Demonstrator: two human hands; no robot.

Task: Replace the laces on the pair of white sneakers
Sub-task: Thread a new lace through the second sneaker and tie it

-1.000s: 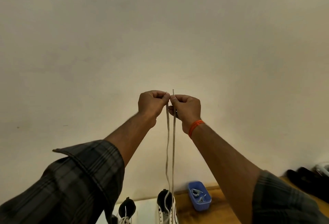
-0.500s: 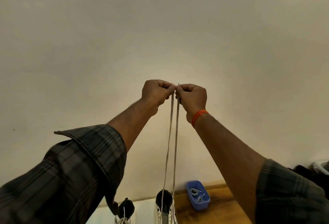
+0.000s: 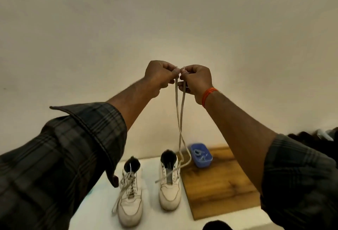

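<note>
**A:** So we've got both hands up high, left hand (image 3: 161,75) and right hand (image 3: 195,80) each pinching one tip of the lace (image 3: 180,120), knuckles almost touching. The two strands hang down and cross, then run slack to the right sneaker (image 3: 170,184).

**B:** Yep, and it only looks threaded through a bottom eyelet or so. Tug up unevenly and we'd guess one end slides right back out, or the ends come out lopsided.

**A:** Sneaker's light too, could tip or drag toward the board (image 3: 217,184) if we yank.

**B:** Also that slack loop sits just beside the blue tub (image 3: 201,154). Snag risk. Left sneaker (image 3: 130,197) has its lace in but untied.
</note>
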